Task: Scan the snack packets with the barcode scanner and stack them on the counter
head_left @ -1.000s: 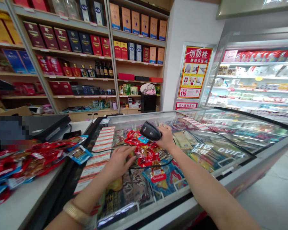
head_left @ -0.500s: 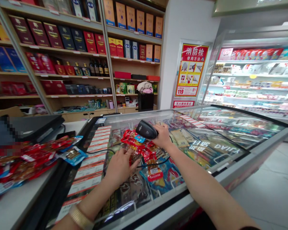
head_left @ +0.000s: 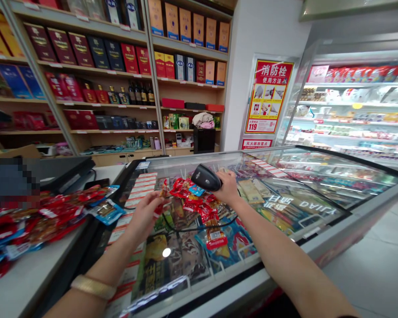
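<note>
My right hand [head_left: 228, 189] is wrapped round the handle of a black barcode scanner [head_left: 205, 177], its head tipped toward the left. The scanner is held above the glass lid of a freezer. My left hand [head_left: 146, 215] pinches a small red snack packet [head_left: 165, 190] at the left of the scanner, partly hidden by the fingers. Several red snack packets [head_left: 204, 207] lie loose on the glass below the scanner, with a small blue one [head_left: 196, 190] among them. The scanner's black cable [head_left: 189, 229] loops across the lid between my hands.
On the white counter [head_left: 49, 269] at the left lies a heap of red and blue snack packets [head_left: 49, 221]. A dark machine [head_left: 66, 170] stands behind it. The chest freezer's rim [head_left: 305, 243] runs to the right. Shelves of boxed bottles [head_left: 126, 57] line the back wall.
My left hand has moved left and slightly up from the packets on the glass, and a red packet now shows in its fingers. The right hand still holds the scanner.
</note>
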{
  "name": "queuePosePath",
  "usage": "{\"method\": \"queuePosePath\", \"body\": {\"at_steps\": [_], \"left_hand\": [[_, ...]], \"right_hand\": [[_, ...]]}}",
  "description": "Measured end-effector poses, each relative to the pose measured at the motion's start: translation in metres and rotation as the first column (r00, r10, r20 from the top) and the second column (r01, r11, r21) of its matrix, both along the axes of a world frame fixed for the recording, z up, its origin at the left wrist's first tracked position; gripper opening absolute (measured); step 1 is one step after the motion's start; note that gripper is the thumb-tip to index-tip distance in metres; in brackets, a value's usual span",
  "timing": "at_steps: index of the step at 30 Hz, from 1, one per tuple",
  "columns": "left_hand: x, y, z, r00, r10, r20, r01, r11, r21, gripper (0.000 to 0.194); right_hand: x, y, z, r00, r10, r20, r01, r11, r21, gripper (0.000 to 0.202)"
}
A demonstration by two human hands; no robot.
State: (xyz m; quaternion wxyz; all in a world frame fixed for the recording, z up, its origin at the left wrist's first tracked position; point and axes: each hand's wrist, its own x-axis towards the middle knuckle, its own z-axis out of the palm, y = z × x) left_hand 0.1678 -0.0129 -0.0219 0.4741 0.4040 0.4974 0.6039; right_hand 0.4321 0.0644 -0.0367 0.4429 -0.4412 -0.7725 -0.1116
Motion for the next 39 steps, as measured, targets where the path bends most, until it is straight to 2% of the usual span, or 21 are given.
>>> {"method": "queuePosePath", "body": {"at_steps": [2, 4, 8, 12, 14, 23, 29, 33, 36, 37, 39], "left_hand": [[-0.006, -0.002, 0.009, 0.972, -0.033, 0.234, 0.057, 0.994, -0.098, 0.015], [-0.011, -0.002, 0.013, 0.954, -0.011, 0.299, 0.06, 0.987, -0.152, 0.014], [-0.017, 0.0, 0.012, 0.982, 0.104, 0.158, -0.081, 0.986, -0.145, 0.008], [-0.023, 0.005, 0.003, 0.976, 0.199, -0.092, -0.201, 0.98, -0.013, 0.022], [-0.026, 0.008, 0.0, 0.958, 0.244, -0.152, -0.239, 0.97, 0.053, 0.026], [-0.032, 0.011, -0.004, 0.952, 0.247, -0.18, -0.238, 0.969, 0.069, 0.03], [-0.032, 0.012, -0.004, 0.956, 0.245, -0.16, -0.234, 0.969, 0.081, 0.033], [-0.03, 0.01, -0.003, 0.945, 0.26, -0.196, -0.243, 0.964, 0.108, 0.025], [-0.038, 0.008, 0.004, 0.864, 0.347, -0.366, -0.278, 0.933, 0.229, 0.014], [-0.045, 0.007, 0.008, 0.802, 0.397, -0.447, -0.284, 0.911, 0.3, 0.011], [-0.063, 0.004, 0.018, 0.613, 0.512, -0.602, -0.279, 0.853, 0.441, 0.01]], "right_hand": [[0.0, -0.002, 0.002, 0.999, 0.021, 0.036, -0.021, 1.0, 0.0, 0.034], [-0.001, -0.005, 0.004, 0.994, 0.061, 0.095, -0.061, 0.998, 0.002, 0.031], [-0.006, -0.012, 0.01, 0.965, 0.149, 0.217, -0.15, 0.989, -0.014, 0.029], [-0.011, -0.018, 0.015, 0.932, 0.224, 0.283, -0.219, 0.974, -0.049, 0.029], [-0.013, -0.021, 0.018, 0.918, 0.249, 0.307, -0.239, 0.968, -0.071, 0.028], [-0.016, -0.026, 0.022, 0.885, 0.286, 0.368, -0.234, 0.955, -0.18, 0.029], [-0.015, -0.025, 0.021, 0.883, 0.283, 0.375, -0.232, 0.956, -0.177, 0.029], [-0.015, -0.025, 0.019, 0.891, 0.294, 0.346, -0.254, 0.954, -0.157, 0.03], [-0.014, -0.024, 0.016, 0.904, 0.296, 0.309, -0.268, 0.955, -0.128, 0.029], [-0.014, -0.023, 0.015, 0.91, 0.289, 0.298, -0.267, 0.957, -0.114, 0.028], [-0.013, -0.021, 0.012, 0.921, 0.272, 0.278, -0.258, 0.962, -0.089, 0.027]]}}
